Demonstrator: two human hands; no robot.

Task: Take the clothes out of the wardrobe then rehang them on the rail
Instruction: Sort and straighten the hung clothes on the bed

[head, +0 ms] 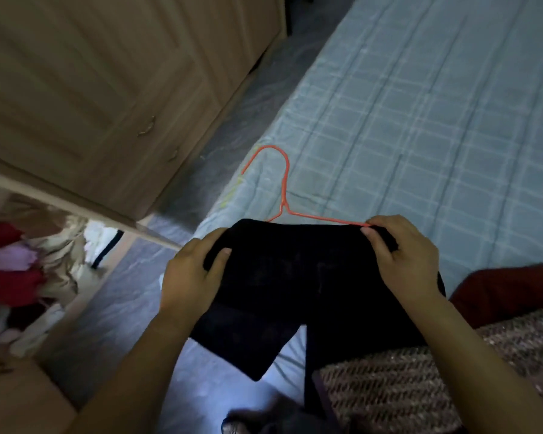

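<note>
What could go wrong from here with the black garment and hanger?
1. The hanger's right arm lies bare along the garment's top edge by the right hand, not clearly inside it. Lifted like this, the garment may slide off.
2. The hook lies over the bed cover and may snag it on the lift.
3. The garment's lower part hangs past the bed edge. If the left hand loosens, it could drop.
</note>
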